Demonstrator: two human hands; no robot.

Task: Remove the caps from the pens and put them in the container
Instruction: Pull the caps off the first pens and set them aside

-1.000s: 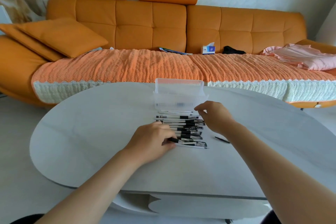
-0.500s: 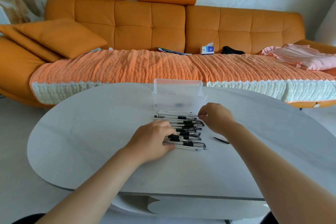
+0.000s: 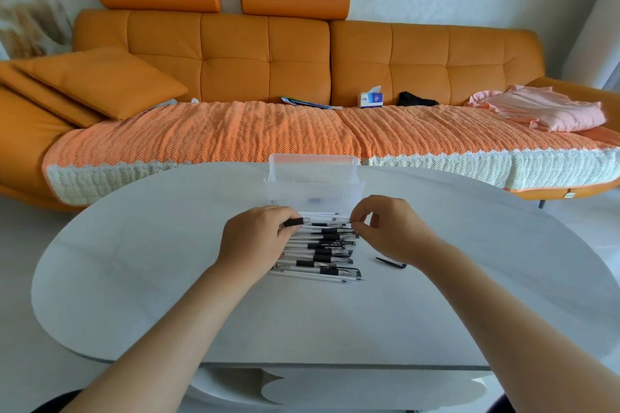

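White table (image 3: 134,278) — left hand (image 3: 255,241) grips a pen (image 3: 297,221), right hand (image 3: 392,228) pinches its other end.

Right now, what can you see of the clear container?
The container is a translucent, ribbed plastic box, upright on the white table, beyond the pens. Its taller back part, seemingly an open lid, rises behind. A small dark item shows through the front wall. Left hand and right hand do not grip it.
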